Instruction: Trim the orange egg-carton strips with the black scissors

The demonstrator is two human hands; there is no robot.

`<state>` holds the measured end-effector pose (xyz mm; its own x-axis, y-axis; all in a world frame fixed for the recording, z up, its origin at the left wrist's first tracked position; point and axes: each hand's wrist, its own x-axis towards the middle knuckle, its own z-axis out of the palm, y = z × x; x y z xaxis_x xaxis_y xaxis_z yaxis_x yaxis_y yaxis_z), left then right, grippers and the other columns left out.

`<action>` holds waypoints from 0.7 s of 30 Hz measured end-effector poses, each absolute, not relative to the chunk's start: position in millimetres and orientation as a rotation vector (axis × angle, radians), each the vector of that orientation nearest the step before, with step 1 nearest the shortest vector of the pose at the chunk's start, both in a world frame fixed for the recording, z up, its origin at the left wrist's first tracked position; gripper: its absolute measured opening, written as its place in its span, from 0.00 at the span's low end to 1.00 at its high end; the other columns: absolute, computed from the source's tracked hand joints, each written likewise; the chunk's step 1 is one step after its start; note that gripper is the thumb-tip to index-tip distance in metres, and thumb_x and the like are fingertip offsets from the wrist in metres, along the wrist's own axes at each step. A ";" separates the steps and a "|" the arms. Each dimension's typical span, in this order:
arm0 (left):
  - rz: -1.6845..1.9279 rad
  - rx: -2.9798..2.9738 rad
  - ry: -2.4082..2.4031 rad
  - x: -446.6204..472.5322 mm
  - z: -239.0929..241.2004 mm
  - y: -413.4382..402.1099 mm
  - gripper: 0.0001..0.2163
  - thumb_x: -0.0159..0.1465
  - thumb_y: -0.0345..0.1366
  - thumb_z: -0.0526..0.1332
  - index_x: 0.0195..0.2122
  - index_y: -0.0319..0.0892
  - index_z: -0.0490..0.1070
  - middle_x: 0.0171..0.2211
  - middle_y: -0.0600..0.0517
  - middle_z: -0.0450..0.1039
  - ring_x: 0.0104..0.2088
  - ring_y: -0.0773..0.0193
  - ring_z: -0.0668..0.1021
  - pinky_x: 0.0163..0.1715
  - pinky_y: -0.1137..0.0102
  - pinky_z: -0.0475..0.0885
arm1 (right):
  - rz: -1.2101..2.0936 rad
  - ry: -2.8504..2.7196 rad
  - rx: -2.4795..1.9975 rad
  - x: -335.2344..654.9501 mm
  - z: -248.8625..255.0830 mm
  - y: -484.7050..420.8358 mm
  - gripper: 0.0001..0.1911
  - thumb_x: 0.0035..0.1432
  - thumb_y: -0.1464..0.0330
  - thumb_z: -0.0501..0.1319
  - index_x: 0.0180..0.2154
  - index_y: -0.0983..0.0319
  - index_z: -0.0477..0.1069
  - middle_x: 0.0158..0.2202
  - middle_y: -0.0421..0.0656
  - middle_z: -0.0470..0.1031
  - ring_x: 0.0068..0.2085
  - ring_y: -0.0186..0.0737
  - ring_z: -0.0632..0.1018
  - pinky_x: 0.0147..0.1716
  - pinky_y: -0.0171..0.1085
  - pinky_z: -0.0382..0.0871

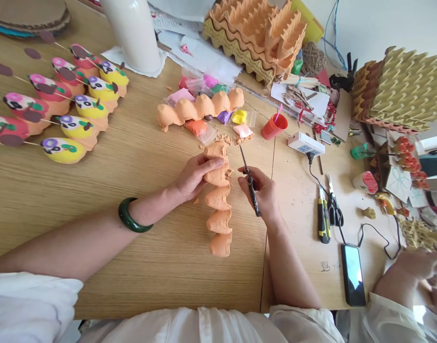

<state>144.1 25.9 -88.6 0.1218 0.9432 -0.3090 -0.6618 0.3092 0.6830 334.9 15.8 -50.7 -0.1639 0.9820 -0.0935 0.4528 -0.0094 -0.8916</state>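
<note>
My left hand grips the upper end of an orange egg carton strip, thumb across its top. The strip points toward me, and its right edge looks ragged near my thumb. My right hand is closed around a dark pair of scissors, blades pointing away from me. The scissors are just right of the strip, apart from it. Small orange scraps lie past the strip's far end. Beyond them rests a second orange egg carton strip, laid crosswise among bags of coloured clay.
Painted egg-carton figures stand at left. A red cup, white power strip, utility knife, other scissors and phone lie to the right. Stacked egg trays stand behind. Another person's hand is at lower right.
</note>
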 end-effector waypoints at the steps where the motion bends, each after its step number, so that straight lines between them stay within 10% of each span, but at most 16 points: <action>1: 1.259 0.423 0.801 144.8 -89.6 26.1 0.17 0.49 0.41 0.80 0.33 0.38 0.79 0.30 0.53 0.77 0.30 0.67 0.76 0.31 0.72 0.74 | 1.170 -1.671 -1.506 335.4 -48.3 15.6 0.19 0.56 0.58 0.69 0.44 0.63 0.77 0.26 0.35 0.66 0.27 0.31 0.64 0.29 0.35 0.58; 21: 1.517 0.545 0.904 151.8 -84.2 16.8 0.14 0.58 0.46 0.74 0.39 0.44 0.80 0.37 0.52 0.79 0.38 0.61 0.79 0.39 0.70 0.75 | 1.610 -1.799 -1.602 327.6 -2.6 -7.5 0.31 0.62 0.40 0.62 0.27 0.61 0.65 0.21 0.33 0.59 0.20 0.27 0.61 0.18 0.32 0.52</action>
